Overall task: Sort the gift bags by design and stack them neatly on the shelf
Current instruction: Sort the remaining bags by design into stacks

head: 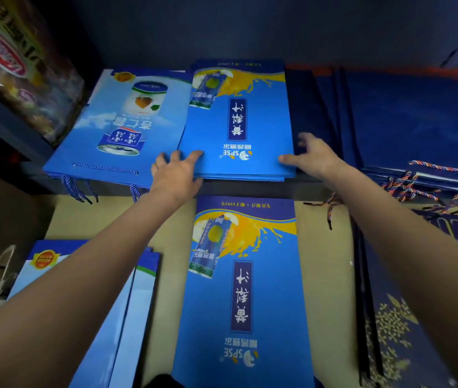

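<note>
we see a wrapped package [12,65] with a red label upper left, beside a dark wall [222,26].

Three stacks of gift bags lie side by side on the shelf [250,187]. The orange-splash stack [239,127] sits between the can-print stack [116,127] at left and the dark stack [404,119] at right. More bags lie on the floor [323,261] before the shelf.
</note>
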The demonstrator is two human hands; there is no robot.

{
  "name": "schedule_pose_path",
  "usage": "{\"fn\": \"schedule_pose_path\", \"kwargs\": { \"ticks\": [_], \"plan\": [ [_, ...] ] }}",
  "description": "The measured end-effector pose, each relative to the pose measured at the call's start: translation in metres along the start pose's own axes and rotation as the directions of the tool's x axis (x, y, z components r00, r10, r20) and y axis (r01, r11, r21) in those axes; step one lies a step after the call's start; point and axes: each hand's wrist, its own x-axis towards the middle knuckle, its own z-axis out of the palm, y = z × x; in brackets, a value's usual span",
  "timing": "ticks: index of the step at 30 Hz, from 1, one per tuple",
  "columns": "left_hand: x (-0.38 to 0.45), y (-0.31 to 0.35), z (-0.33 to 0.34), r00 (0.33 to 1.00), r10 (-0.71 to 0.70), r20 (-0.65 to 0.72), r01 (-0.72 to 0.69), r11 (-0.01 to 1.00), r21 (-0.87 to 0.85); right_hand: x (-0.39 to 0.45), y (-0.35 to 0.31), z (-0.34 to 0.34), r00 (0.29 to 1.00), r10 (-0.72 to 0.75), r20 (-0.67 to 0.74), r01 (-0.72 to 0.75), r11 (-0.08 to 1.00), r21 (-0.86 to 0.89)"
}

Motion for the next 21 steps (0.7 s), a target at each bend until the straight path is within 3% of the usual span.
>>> {"fn": "schedule_pose_path", "kwargs": {
  "ticks": [6,11,13,21],
  "plan": [
    [0.003,-0.008,-0.006,0.995,0.071,-0.068,-0.061,0.989,0.137,-0.016,-0.012,0.023,0.997,-0.055,0.044,0.068,0.915,-0.397],
    [0.003,-0.020,-0.006,0.984,0.100,-0.149,-0.097,0.995,0.028,-0.017,-0.010,0.040,0.974,-0.220,-0.049,0.143,0.772,-0.619],
    [0.002,-0.028,-0.007,0.977,0.095,-0.189,-0.105,0.994,-0.040,-0.016,-0.008,0.033,0.961,-0.270,-0.059,0.182,0.779,-0.600],
    [-0.001,-0.043,-0.032,0.947,0.105,-0.303,-0.200,0.932,-0.303,-0.024,-0.042,-0.035,0.914,-0.379,-0.147,0.336,0.908,-0.249]
  ]
}}
